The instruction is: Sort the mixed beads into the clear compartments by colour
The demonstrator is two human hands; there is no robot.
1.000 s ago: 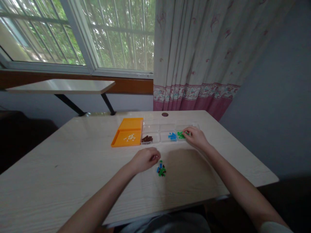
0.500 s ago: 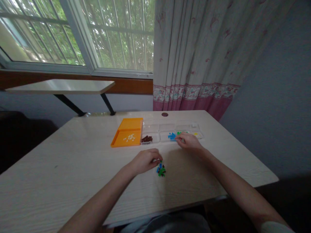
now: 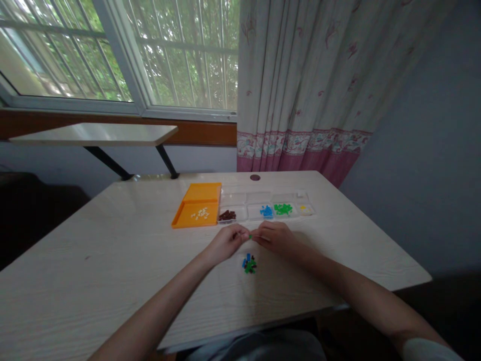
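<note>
Fingertips of my left hand pinch a tiny green piece, which looks like a small building brick. My right hand meets it from the other side, its fingers closed at the same spot; whether it holds a piece of its own is hidden. Just below the hands, a small cluster of green, blue and brown pieces lies on the table. Beyond them sit blue pieces, green pieces and brown pieces in clear compartments.
An open orange case with white pieces stands left of the clear boxes. A few yellow pieces lie in the rightmost compartment. A raised shelf stands at the table's back left, and a curtain hangs behind.
My right hand has come back from the blue and green compartments to my left hand. My left hand has lifted slightly away from the cluster with the green piece.
</note>
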